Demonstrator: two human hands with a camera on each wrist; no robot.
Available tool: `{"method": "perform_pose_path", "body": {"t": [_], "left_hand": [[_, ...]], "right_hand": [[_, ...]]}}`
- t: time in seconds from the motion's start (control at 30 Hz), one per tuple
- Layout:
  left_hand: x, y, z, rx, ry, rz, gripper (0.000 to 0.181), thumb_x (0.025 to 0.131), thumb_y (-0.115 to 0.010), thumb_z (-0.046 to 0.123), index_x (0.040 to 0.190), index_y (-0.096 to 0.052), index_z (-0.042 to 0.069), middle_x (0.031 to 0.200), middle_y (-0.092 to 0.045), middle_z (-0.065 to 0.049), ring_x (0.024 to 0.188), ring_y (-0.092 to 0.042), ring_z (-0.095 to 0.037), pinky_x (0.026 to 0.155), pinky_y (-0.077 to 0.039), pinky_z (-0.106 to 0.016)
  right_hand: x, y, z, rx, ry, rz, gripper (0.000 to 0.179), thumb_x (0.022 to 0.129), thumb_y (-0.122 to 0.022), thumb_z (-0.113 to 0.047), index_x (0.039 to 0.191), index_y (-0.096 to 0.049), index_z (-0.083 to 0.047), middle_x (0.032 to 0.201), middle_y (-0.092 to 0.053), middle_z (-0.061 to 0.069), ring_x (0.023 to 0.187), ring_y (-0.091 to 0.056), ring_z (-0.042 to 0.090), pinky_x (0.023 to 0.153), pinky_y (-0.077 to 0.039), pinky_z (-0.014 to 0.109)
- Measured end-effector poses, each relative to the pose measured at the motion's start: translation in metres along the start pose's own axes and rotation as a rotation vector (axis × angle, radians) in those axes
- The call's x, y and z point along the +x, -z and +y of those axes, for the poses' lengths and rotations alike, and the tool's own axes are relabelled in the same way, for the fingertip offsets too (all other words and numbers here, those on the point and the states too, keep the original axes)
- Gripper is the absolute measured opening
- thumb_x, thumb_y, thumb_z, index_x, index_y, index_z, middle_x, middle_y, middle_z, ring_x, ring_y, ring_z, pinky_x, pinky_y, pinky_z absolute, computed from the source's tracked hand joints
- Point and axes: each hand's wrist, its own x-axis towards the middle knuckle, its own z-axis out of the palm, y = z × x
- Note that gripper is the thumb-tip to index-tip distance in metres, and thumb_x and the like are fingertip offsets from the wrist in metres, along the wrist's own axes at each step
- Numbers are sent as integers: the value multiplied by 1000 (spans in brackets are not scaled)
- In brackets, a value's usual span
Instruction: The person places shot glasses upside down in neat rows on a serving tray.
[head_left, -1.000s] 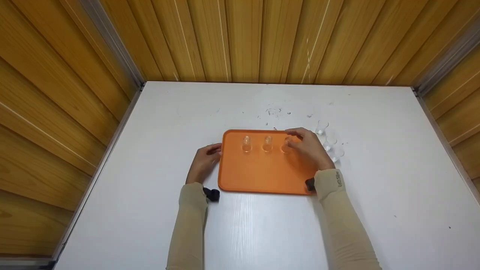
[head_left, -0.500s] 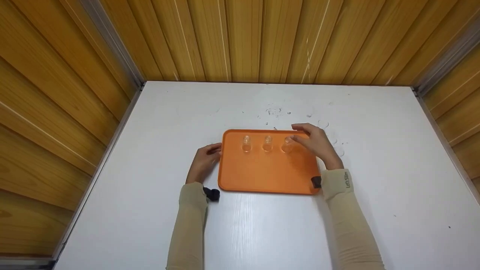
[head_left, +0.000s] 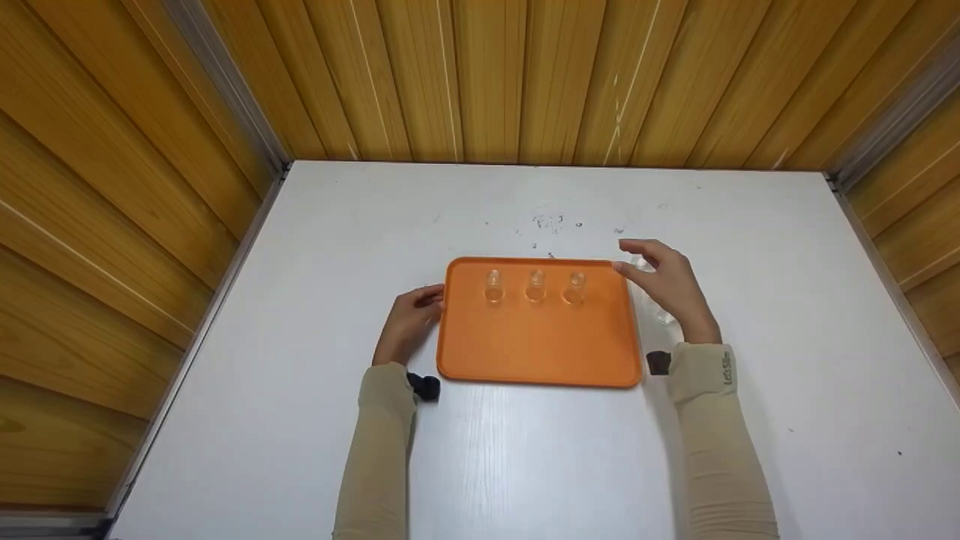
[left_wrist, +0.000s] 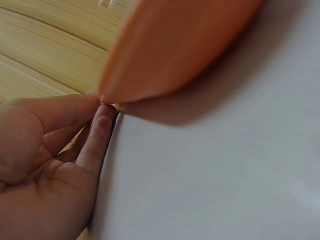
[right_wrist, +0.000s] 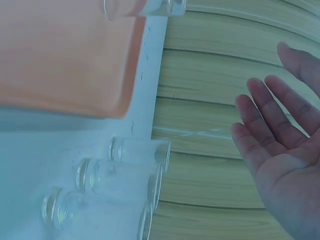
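Note:
My left hand [head_left: 407,321] pinches the left rim of an orange tray [head_left: 540,345], its fingertips meeting right at the edge in the left wrist view. On the tray's far part stand three small clear glasses [head_left: 574,289] in a row, narrow end up and wide mouth down. My right hand [head_left: 670,289], fingers spread and holding nothing, hovers past the tray's right far corner. Three more clear glasses [right_wrist: 120,175] stand mouth up on the table beside the tray; in the head view this hand mostly covers them.
The white table [head_left: 300,420] carries the tray and has dark scuff marks beyond it. Wood-patterned walls [head_left: 487,82] rise at the back and both sides. A black wrist camera [head_left: 426,387] sits on each sleeve.
My right hand has let go of the third glass on the tray, opened, and moved right toward the glasses beside it. The left hand stays at the tray's rim.

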Motion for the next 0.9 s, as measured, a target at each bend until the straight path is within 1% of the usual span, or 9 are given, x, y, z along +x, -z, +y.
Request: {"method": "perform_pose_path", "body": {"t": [0.13,0.3,0.53,0.67,0.8,0.9], "left_hand": [[0,0,0,15,2,0,34,91,-62,11,125,-64,10,118,-66,-6,113,-59,-18,101,-45,-33],[0,0,1,5,9,-6,33,91,-62,11,124,-64,10,117,-66,-6,111,-59,-18,100,-46,-33],[3,1,-1,1,27,-6,33,90,-62,12,123,-65,13,115,-67,-3,110,-59,-17,99,-46,-33],[3,0,-1,-5,37,-6,33,90,-63,13,124,-65,14,115,-66,-2,110,-59,-16,101,-46,-33],[1,0,-1,-21,43,0,35,90,-63,12,124,-64,14,116,-66,-2,111,-59,-16,101,-45,-33],[1,0,-1,-4,33,3,35,90,-62,12,125,-64,14,117,-66,-2,113,-58,-16,103,-44,-34]], "right_hand": [[-5,9,5,5,-10,29,56,89,-67,-33,135,-53,-3,139,-52,18,135,-41,33,114,-30,45],[-13,19,12,8,-26,83,56,89,-67,-34,135,-53,-4,138,-53,16,134,-42,31,115,-30,44],[-23,30,24,35,-77,149,60,86,-70,-36,135,-53,-5,137,-54,16,130,-45,28,114,-31,41],[-29,35,32,41,-119,156,63,85,-71,-39,136,-52,-7,138,-53,15,131,-44,27,115,-31,39],[-34,40,40,17,-151,144,67,84,-71,-40,138,-50,-7,141,-50,16,134,-41,29,115,-30,41],[-38,42,45,11,-178,127,70,84,-71,-41,140,-48,-7,143,-48,17,137,-38,31,115,-30,43]]}}
